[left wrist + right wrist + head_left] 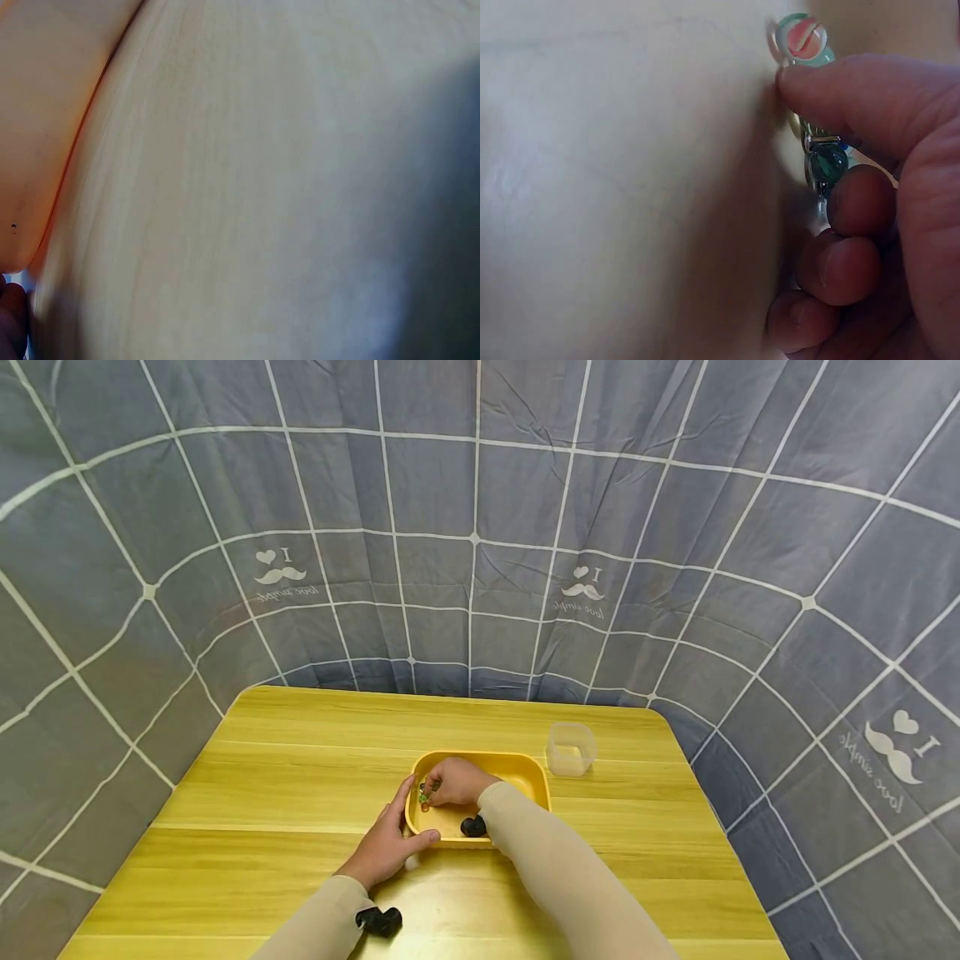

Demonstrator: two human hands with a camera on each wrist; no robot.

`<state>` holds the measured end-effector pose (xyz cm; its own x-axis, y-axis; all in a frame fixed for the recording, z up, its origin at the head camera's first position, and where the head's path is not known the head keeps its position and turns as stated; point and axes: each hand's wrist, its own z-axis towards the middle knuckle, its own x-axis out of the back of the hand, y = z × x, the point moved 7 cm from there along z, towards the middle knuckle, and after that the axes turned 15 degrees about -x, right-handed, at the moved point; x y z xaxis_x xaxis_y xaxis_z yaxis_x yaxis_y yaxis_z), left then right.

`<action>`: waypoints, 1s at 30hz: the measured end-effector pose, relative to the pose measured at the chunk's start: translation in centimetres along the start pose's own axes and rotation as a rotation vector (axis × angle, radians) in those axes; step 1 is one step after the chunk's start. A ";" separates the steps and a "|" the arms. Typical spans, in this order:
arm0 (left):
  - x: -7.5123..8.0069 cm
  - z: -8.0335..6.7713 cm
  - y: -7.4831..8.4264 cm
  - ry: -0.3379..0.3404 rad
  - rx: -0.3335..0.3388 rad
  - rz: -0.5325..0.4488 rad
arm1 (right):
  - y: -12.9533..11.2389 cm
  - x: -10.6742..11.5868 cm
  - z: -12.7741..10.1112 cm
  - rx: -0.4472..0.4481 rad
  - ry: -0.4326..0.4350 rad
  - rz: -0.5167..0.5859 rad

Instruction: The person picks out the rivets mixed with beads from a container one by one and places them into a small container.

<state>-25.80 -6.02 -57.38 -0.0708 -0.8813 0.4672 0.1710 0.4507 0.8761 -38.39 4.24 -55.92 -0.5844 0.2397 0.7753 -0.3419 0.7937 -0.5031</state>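
On the wooden table, a clear plastic cup stands just right of the far corner of the yellow tray. The left hand holds the tray's near left corner with fingers spread. Inside the tray, at its left end, the right hand pinches small glass marbles: one dark green, one pale with a red swirl.

Marbles mostly hidden under right hand; count unclear; left wrist view blurred
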 end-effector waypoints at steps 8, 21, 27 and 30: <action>0.1 0.0 -0.2 -0.010 0.005 0.004 | -0.2 0.2 -0.2 0.013 0.004 -0.031; 0.1 0.1 -0.1 -0.004 0.015 0.014 | -0.3 0.2 -0.2 -0.002 0.005 -0.015; 0.1 0.1 -0.1 -0.002 0.012 0.008 | -0.1 0.1 0.0 0.000 0.008 -0.012; 0.2 0.1 0.0 -0.002 0.009 0.007 | 0.1 0.1 0.0 0.002 0.013 -0.012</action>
<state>-25.91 -6.15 -57.31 -0.0719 -0.8776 0.4739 0.1623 0.4585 0.8737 -38.53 4.30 -55.86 -0.5704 0.2375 0.7863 -0.3503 0.7955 -0.4944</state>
